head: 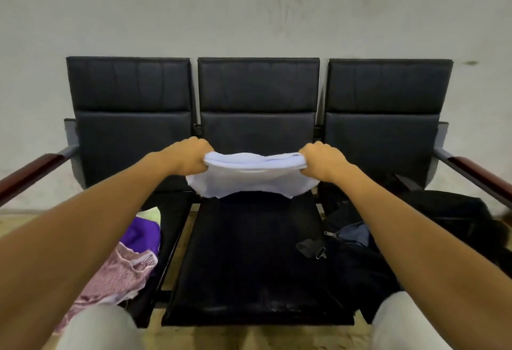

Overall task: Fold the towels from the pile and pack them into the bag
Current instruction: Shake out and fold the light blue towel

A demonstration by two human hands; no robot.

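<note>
row of 3 black padded seats (257, 252) w/ wood-capped armrests (482, 175), against a scuffed pale wall (249, 8); tan floor below. no readable writing or labels. left hand (188, 157) and right hand (322, 161) both clenched on the ends of a pale blue towel (249, 175), held up over the mid seat. towel pile (130, 261) on left seat, black bag (368, 252) unzipped on right seat.

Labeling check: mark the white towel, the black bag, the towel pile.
white towel (250, 176), head view: hanging middle panel.
black bag (357, 263), head view: dark body below the zipper.
towel pile (122, 275), head view: pink patterned towel.
</note>
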